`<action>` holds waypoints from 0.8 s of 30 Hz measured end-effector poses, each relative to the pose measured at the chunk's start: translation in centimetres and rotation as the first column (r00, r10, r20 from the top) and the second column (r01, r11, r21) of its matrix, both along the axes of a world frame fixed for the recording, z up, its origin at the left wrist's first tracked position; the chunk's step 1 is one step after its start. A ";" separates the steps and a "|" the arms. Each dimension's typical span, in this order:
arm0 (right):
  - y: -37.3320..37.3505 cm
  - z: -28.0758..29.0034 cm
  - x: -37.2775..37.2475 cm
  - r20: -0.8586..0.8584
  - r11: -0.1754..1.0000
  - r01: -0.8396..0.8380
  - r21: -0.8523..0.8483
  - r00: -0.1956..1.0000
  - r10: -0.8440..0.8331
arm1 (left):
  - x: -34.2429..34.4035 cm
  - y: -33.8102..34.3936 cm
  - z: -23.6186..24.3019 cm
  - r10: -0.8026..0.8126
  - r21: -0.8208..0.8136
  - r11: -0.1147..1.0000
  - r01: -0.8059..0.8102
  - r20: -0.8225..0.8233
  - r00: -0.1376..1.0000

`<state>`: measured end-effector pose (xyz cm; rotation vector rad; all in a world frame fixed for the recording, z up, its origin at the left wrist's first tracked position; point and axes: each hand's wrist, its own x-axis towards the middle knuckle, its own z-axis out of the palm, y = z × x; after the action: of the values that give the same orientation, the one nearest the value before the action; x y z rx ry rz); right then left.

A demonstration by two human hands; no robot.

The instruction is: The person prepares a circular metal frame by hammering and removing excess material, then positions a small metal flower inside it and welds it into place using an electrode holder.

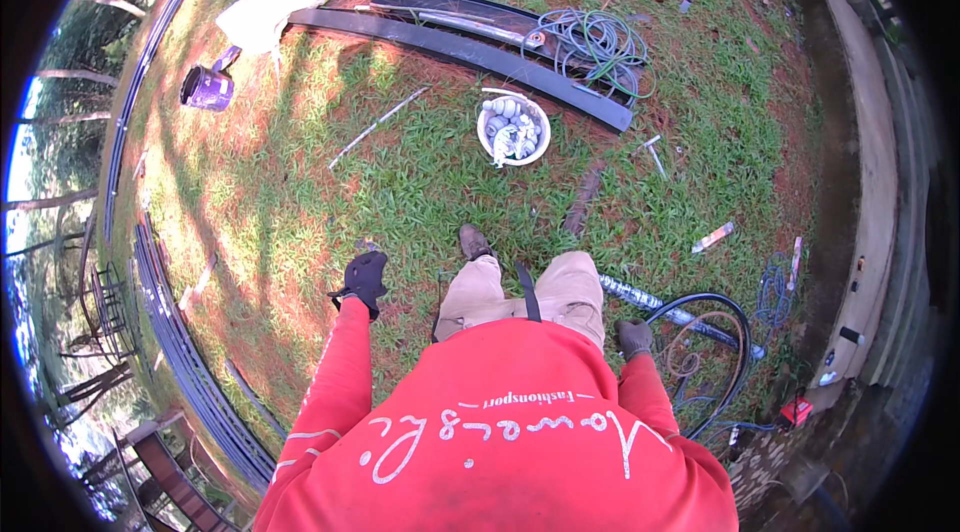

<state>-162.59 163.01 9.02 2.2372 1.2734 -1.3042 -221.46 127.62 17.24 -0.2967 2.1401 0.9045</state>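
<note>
Hose (746, 346) near right hand (634, 338) (gray-gloved)

Ahead of the wearer I see a bucket (545, 139) on the grass (430, 187), with objects (508, 112) in it. Behind it lie beams (430, 32), a coil (597, 44) at their right end and a sack (275, 12) at their left. I find a rod (380, 126) between bucket and pail (212, 92). Pipes (185, 332) line my left; a tube (680, 312) lies ahead and right of the right hand (634, 339).
</note>
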 end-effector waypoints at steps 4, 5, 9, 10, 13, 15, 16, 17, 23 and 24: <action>4.6 1.7 -6.0 0.038 0.972 -0.151 0.182 0.988 0.147 | -7.6 8.1 1.4 0.078 0.094 0.992 -0.079 0.010 0.997; 6.5 0.6 -5.8 0.078 0.931 -0.225 0.287 0.974 0.212 | -9.0 10.8 0.9 0.069 0.179 0.981 -0.073 0.030 0.997; 11.1 -0.8 -14.3 0.071 0.921 -0.234 0.312 0.972 0.223 | -12.6 17.7 1.5 0.129 0.301 0.943 -0.145 0.072 0.989; 11.9 -0.5 -18.2 0.061 0.913 -0.294 0.281 0.955 0.289 | -13.8 18.5 1.4 0.143 0.329 0.930 -0.164 0.087 0.986; 17.1 -1.6 -20.4 0.131 0.884 -0.370 0.286 0.929 0.346 | -13.2 26.3 -0.3 0.115 0.372 0.914 -0.163 0.148 0.982; 19.6 -2.8 -23.5 0.130 0.880 -0.377 0.291 0.926 0.354 | -15.4 28.1 -2.4 0.019 0.477 0.872 -0.112 0.195 0.981; 20.5 -2.9 -25.1 0.115 0.886 -0.384 0.260 0.923 0.367 | -15.3 29.0 -2.6 0.005 0.457 0.884 -0.102 0.207 0.978; 21.3 -2.6 -26.4 0.104 0.890 -0.392 0.232 0.920 0.378 | -14.6 30.7 -2.1 -0.010 0.431 0.898 -0.092 0.228 0.974; 22.2 -2.0 -35.1 0.138 0.909 -0.330 0.257 0.943 0.303 | -16.4 35.9 -4.4 -0.243 0.389 0.913 0.127 0.266 0.933; 21.7 -2.3 -36.5 0.114 0.918 -0.317 0.240 0.948 0.297 | -16.9 36.3 -5.0 -0.259 0.382 0.913 0.142 0.276 0.926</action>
<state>-199.11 184.73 6.77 2.1044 1.7657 -0.9779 -238.33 163.96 12.21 -0.0294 1.6347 1.0223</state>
